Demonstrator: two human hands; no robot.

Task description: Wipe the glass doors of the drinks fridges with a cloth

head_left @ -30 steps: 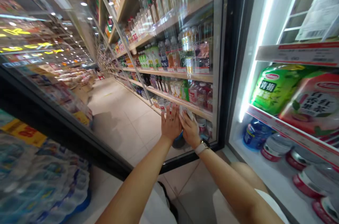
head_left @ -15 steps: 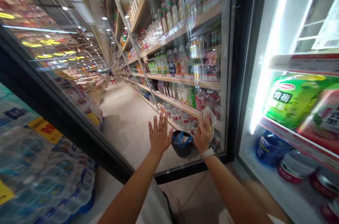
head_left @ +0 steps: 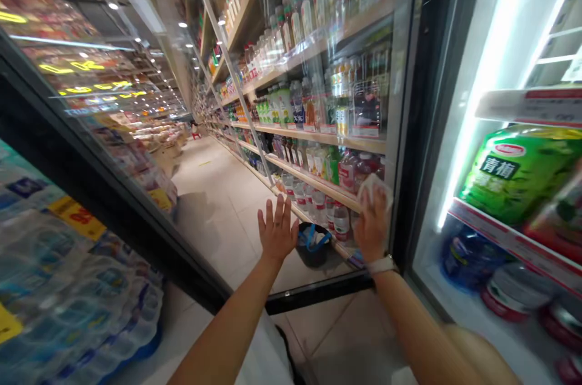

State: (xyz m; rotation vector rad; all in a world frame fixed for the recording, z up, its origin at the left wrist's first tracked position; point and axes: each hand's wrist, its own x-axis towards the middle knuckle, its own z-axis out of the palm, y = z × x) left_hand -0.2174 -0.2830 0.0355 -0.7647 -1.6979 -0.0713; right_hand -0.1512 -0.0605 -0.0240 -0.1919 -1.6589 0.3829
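A glass door point(head_left: 227, 215) with a dark frame stands in front of me, and shelves of bottles show through it. My left hand point(head_left: 276, 233) lies with spread fingers against the lower part of the pane and holds nothing. To its right, near the door's right frame, my right hand point(head_left: 373, 228) presses a thin white cloth point(head_left: 378, 190) to the glass. The cloth is crumpled under and above the fingertips. A pale band circles the right wrist. Beyond the pane, low between both hands, is a dark bucket point(head_left: 313, 254) with blue strips in it.
A lit cooler holds a green pack point(head_left: 509, 173) and several containers on the right, its shelf edge point(head_left: 513, 239) close to my right arm. Wrapped water bottles point(head_left: 82, 294) are stacked at the left. Bottle shelves point(head_left: 318, 136) line the aisle behind the glass.
My right hand has moved right across the glass with the white cloth, closer to the door's right frame. My left hand has stayed nearly in place.
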